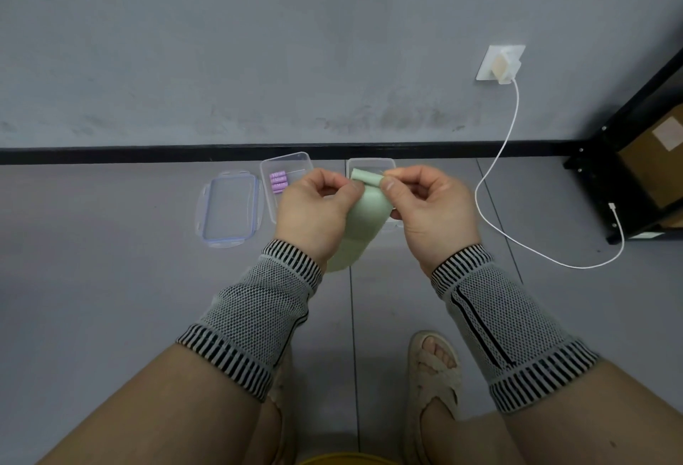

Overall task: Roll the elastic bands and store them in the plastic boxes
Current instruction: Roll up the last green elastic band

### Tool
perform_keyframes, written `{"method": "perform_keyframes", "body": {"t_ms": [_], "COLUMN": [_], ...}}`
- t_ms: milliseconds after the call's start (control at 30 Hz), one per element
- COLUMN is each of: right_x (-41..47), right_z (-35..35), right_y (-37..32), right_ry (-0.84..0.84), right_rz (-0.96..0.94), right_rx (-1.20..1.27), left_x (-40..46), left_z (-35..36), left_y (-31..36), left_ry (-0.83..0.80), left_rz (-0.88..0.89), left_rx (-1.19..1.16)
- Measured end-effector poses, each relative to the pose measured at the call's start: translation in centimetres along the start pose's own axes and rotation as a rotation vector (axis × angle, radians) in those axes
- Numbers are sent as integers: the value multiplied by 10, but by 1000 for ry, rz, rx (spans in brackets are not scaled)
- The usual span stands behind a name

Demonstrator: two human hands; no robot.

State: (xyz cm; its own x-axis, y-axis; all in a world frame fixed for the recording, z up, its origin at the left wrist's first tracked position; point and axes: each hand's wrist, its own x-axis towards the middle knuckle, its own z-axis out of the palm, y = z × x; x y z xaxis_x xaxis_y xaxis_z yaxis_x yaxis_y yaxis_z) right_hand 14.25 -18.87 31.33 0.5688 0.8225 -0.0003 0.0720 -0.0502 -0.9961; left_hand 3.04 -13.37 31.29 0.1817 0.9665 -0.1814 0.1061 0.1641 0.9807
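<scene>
Left hand (pixel 314 206), right hand (pixel 425 206) pinch green band (pixel 364 213)

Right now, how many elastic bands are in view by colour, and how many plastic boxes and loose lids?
Green elastic band, held by both hands: 1
Purple rolled bands, in the left box: 4
Plastic boxes: 2
Loose lid: 1
Total: 8

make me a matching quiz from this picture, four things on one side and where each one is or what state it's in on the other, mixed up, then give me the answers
Things:
1. green elastic band
2. purple rolls
3. box lid
4. white cable

States:
A. flat on the floor, left of the boxes
B. plugged in at the wall socket
C. pinched by both hands, top end rolled
D. inside the left plastic box

Pairs: 1-C, 2-D, 3-A, 4-B
</scene>
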Motion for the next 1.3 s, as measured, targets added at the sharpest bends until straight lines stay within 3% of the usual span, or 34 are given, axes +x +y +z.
{"method": "perform_keyframes", "body": {"t_ms": [167, 400, 733, 900, 1300], "right_x": [0, -4, -3, -4, -2], "right_z": [-2, -3, -3, -5, -10], "right_y": [-5, -4, -3, -2, -5], "right_ry": [9, -33, -45, -62, -179], "right_rz": [-10, -11, -54, -63, 82], "right_rx": [-3, -14, -155, -170, 141], "left_x": [3, 3, 1, -2, -3], "left_z": [-9, -11, -12, -10, -14], "left_y": [7, 6, 11, 10, 15], "left_ry": [-86, -212, -208, -194, -230], "left_rz": [45, -158, -215, -135, -87], "left_rx": [20, -191, -260, -176, -213]}}
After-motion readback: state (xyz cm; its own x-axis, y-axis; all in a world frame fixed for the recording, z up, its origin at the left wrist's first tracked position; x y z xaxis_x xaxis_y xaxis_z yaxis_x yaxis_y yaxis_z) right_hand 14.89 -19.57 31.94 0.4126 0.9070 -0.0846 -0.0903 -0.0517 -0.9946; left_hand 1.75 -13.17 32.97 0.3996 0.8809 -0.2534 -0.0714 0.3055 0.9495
